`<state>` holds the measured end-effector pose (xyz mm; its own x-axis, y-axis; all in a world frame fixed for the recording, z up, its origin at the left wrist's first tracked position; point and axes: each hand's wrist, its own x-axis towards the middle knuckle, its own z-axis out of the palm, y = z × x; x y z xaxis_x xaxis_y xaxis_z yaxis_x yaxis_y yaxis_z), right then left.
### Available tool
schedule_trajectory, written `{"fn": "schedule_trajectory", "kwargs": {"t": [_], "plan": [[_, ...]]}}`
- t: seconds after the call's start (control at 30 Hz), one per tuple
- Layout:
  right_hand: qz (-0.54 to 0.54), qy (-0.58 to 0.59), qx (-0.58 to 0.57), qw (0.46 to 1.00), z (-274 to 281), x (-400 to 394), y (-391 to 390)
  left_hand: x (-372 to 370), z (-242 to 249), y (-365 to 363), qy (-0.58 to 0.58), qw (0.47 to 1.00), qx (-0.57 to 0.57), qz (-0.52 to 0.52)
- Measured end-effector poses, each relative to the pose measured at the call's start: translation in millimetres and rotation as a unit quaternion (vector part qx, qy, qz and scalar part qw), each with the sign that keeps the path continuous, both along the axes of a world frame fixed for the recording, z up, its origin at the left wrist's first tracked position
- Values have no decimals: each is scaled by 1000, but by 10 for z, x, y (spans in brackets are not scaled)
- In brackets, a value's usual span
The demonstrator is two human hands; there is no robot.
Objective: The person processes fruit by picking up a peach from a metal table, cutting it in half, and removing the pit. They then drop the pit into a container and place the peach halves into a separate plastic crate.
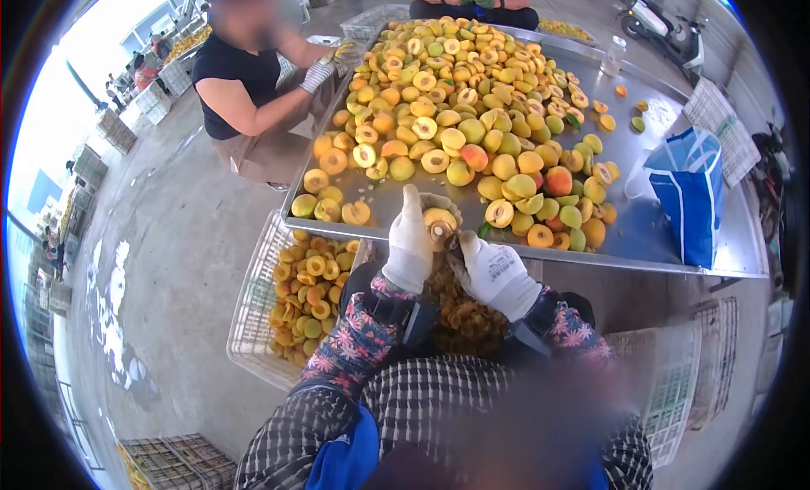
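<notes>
Both my hands wear white gloves with floral sleeves behind them, at the near edge of a metal table (666, 224). My left hand (411, 245) holds a cut apricot half (439, 218), its cut face up. Closed around something small and dark at the fruit's lower right is my right hand (498, 275); what it grips I cannot make out. Beyond them a large pile of whole and halved apricots (472, 110) covers much of the table. Brownish scraps (464, 317) lie below my hands.
A white crate (253, 308) of apricot halves stands at the lower left. A blue bag (688, 199) and a clear bottle (613, 56) are on the table's right. A gloved co-worker (253, 102) sits at the left, another person (472, 9) at the far side.
</notes>
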<state>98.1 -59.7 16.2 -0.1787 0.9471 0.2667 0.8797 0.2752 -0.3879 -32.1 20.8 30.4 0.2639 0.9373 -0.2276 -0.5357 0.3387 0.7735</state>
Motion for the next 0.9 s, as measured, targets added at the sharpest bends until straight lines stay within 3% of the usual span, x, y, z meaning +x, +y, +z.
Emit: {"fn": "schedule_trajectory", "kwargs": {"t": [0.07, 0.17, 0.3, 0.4, 0.5, 0.57, 0.6, 0.63, 0.7, 0.77, 0.9], "plan": [[4, -2, -22, 1000, -14, 18, -10, 5, -66, -3, 34, 999, 20, 3], [18, 98, -83, 992, 34, -27, -13, -20, -98, -2, 58, 997, 56, 2], [41, 80, -77, 993, 35, 24, 40, -56, -102, 39, 133, 985, 105, -14], [72, 58, -95, 991, 84, 124, 50, -181, -143, 172, 200, 956, 158, -144], [62, 145, -87, 984, 103, 85, 25, -185, -24, 78, 25, 988, 59, -139], [55, 231, 2, 971, -133, 64, 68, -106, -81, 0, -50, 987, 148, -40], [71, 225, 33, 971, -244, 42, 96, -25, -413, 52, 19, 958, 282, 40], [85, 223, 61, 969, -332, 0, 114, -2, -567, 48, 8, 946, 321, 45], [56, 363, -90, 926, -274, -85, 93, 68, -446, -24, -22, 961, 251, 111], [54, 335, -114, 934, -265, -58, 60, 80, -504, 6, -42, 970, 222, 92], [68, 270, -124, 952, -226, 5, -35, -59, -434, 34, 68, 993, 83, -54]]}}
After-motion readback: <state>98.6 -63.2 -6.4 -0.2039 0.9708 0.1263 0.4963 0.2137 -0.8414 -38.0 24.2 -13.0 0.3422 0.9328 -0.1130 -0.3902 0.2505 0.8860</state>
